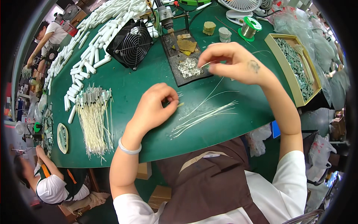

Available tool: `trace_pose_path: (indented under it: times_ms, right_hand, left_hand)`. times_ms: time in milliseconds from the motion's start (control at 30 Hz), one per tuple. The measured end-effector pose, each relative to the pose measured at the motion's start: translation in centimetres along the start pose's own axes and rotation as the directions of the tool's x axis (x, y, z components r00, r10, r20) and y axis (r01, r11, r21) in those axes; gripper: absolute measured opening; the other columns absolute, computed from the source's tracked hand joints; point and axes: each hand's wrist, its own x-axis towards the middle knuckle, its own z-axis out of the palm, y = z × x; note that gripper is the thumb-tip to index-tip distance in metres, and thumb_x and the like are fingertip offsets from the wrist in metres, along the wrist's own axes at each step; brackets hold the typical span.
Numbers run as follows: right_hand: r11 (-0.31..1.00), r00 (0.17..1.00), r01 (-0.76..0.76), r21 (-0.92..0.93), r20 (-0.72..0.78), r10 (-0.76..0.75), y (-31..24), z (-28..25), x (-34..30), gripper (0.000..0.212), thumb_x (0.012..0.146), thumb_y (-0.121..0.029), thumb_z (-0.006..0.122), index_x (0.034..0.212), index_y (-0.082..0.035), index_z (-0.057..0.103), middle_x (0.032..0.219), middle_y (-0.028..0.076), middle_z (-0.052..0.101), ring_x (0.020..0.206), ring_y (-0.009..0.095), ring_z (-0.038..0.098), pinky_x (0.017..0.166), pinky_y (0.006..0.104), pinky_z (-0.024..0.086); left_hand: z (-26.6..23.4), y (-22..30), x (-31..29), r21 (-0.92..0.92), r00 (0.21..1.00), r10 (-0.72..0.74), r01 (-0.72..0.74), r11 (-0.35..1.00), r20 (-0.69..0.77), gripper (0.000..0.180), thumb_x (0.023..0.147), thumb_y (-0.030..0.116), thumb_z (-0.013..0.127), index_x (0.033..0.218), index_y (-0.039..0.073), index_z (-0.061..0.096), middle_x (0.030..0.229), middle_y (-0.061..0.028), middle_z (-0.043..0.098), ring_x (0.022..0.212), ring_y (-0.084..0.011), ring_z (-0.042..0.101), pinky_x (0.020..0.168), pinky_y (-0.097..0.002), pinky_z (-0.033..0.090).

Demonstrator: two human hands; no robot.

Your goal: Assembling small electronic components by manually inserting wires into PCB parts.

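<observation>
My right hand point(236, 63) is raised near a dark soldering pad, its thumb and forefinger pinching a thin pale wire point(205, 65). The wire's tip points at a heap of silvery solder bits point(189, 68) on the pad point(188, 50). Resting low over the green table point(223, 128), my left hand point(156, 104) is closed; a small yellowish end pokes out by its fingertips, too small to name. Loose white wires point(205, 116) lie to the right of that hand. At left, a thick bundle of wires point(95, 130) ends in small boards.
A soldering iron point(166, 18) hangs on its stand above the pad. Beside it stands a black fan point(134, 43), with many white tubes point(89, 56) behind. A solder spool point(250, 27) and a box of small circuit boards point(296, 69) are at right. Co-workers sit at left.
</observation>
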Motion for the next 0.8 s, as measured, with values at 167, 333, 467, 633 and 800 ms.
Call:
trace_pose_path:
  times_ms: [167, 333, 467, 633, 800]
  right_hand:
    - [0.987, 0.998, -0.051, 0.155, 0.048, 0.044, -0.4, 2.7, 1.2, 0.015, 0.076, -0.009, 0.067, 0.086, -0.001, 0.061, 0.080, 0.000, 0.062, 0.073, 0.006, 0.055, 0.071, 0.0226, 0.047]
    - [0.963, 0.994, -0.106, 0.248, 0.030, 0.101, 0.4, 4.0, 0.8, 0.017, 0.076, -0.008, 0.069, 0.089, 0.001, 0.063, 0.079, 0.001, 0.064, 0.074, 0.005, 0.056, 0.070, 0.0219, 0.047]
    - [0.960, 0.991, -0.137, 0.245, 0.021, 0.136, 1.3, 4.4, 0.4, 0.014, 0.075, -0.008, 0.069, 0.084, 0.002, 0.065, 0.077, 0.001, 0.064, 0.073, 0.005, 0.056, 0.068, 0.0209, 0.047]
    - [0.950, 0.980, -0.197, 0.243, 0.069, 0.186, 2.2, 4.5, 0.2, 0.013, 0.074, -0.007, 0.067, 0.084, 0.002, 0.065, 0.074, 0.000, 0.061, 0.070, 0.005, 0.053, 0.066, 0.0208, 0.046]
    - [0.947, 0.981, -0.192, 0.257, 0.072, 0.179, 2.9, 5.1, 0.1, 0.014, 0.075, -0.006, 0.067, 0.087, 0.001, 0.066, 0.078, 0.001, 0.063, 0.073, 0.005, 0.056, 0.068, 0.0210, 0.046]
  left_hand:
    - [0.3, 0.8, -0.2, 0.095, 0.998, 0.060, -0.062, 0.994, 0.023, 0.007, 0.069, 0.004, 0.066, 0.071, 0.005, 0.059, 0.070, -0.0071, 0.056, 0.070, -0.0250, 0.055, 0.065, -0.0355, 0.045]
    - [0.5, 0.7, -0.2, 0.202, 0.994, 0.091, -0.103, 0.974, 0.065, 0.007, 0.072, 0.005, 0.066, 0.073, 0.002, 0.059, 0.070, -0.0087, 0.055, 0.069, -0.0244, 0.054, 0.063, -0.0355, 0.044]
    - [0.6, 0.5, -0.4, 0.200, 0.997, 0.049, -0.059, 0.978, 0.055, 0.007, 0.073, 0.005, 0.066, 0.073, 0.002, 0.059, 0.070, -0.0092, 0.055, 0.069, -0.0252, 0.054, 0.064, -0.0360, 0.044]
    - [0.5, 0.8, -0.2, 0.199, 0.998, 0.024, -0.036, 0.979, 0.063, 0.007, 0.075, 0.005, 0.064, 0.074, 0.001, 0.058, 0.071, -0.0094, 0.055, 0.069, -0.0253, 0.054, 0.063, -0.0352, 0.044]
    - [0.4, 1.3, -0.2, 0.140, 0.999, 0.002, 0.003, 0.990, -0.035, 0.008, 0.078, 0.006, 0.063, 0.074, 0.002, 0.057, 0.070, -0.0092, 0.054, 0.069, -0.0257, 0.054, 0.063, -0.0347, 0.044]
